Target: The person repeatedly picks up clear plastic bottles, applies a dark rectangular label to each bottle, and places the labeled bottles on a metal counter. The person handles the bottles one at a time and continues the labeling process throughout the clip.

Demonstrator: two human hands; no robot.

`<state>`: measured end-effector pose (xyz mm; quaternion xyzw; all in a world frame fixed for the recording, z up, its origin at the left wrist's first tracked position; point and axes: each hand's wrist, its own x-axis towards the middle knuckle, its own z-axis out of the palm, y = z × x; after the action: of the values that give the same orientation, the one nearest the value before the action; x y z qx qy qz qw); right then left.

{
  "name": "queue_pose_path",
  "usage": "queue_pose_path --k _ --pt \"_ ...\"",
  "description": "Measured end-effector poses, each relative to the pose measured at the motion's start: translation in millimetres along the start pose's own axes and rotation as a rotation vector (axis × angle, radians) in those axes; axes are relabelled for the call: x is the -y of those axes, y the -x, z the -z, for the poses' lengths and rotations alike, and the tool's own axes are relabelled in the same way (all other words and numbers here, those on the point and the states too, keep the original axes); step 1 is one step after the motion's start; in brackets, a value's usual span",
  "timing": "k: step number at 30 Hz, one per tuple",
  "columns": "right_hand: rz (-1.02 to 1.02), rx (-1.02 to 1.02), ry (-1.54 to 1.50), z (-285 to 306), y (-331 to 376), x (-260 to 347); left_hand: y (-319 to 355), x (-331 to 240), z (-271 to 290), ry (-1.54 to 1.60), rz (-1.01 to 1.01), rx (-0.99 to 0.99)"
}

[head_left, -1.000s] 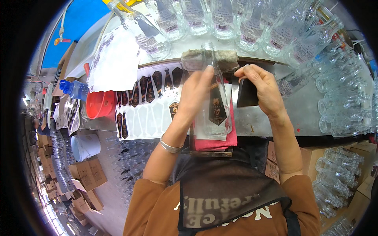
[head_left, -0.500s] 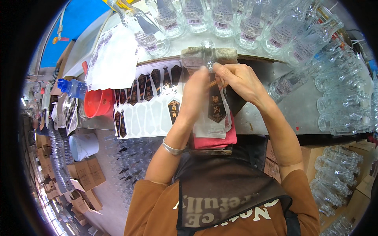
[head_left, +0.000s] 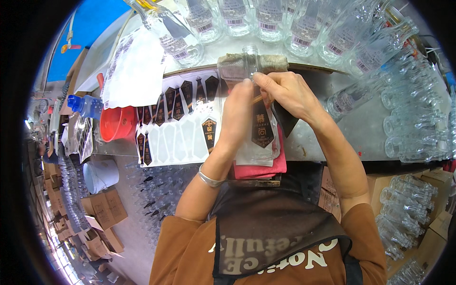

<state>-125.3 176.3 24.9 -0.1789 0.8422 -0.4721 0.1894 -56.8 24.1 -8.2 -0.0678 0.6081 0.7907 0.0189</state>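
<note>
Head view: left hand point(head_left: 236, 118) and right hand point(head_left: 285, 92) pinch the half-hidden clear bottle's point(head_left: 259, 137) dark label point(head_left: 262, 127).

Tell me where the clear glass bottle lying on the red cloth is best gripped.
Probably around the neck of the clear glass bottle, from the far end: it lies flat on the red cloth, neck pointing away, both hands covering its labelled body.
</note>
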Motion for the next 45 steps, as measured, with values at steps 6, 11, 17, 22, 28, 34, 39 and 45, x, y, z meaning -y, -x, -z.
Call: queue_pose_path --k 6,11,17,22,28,34,39,45 --pt "-0.040 -0.007 -0.043 -0.6 -1.5 -0.5 -0.6 2.7 -2.0 -0.031 -0.036 -0.039" --pt "-0.020 -0.037 -0.326 -0.8 5.3 -22.2 -21.3 6.3 22.9 0.022 0.264 0.016" --pt "-0.108 -0.185 -0.815 7.6 45.5 -31.6 -25.3 -4.9 21.6 -0.307 0.155 0.046" --pt "0.029 -0.238 -0.814 9.0 49.7 -31.1 -14.3 -14.3 19.2 -0.213 0.229 0.053" --pt "0.265 -0.415 -0.335 -4.0 33.8 -9.1 -0.8 -2.1 16.8 -0.157 0.060 0.064" --pt "0.268 -0.512 -0.223 -1.2 32.6 -2.4 0.7 -4.4 14.9 -0.094 0.095 0.055" --pt "0.385 -0.524 -0.152 -2.3 37.2 4.7 0.8 -1.5 16.1 -0.029 0.093 0.067" --pt "0.448 -0.623 -0.063 -1.8 33.6 6.6 -3.0 6.4 21.4 0.025 0.096 0.103"
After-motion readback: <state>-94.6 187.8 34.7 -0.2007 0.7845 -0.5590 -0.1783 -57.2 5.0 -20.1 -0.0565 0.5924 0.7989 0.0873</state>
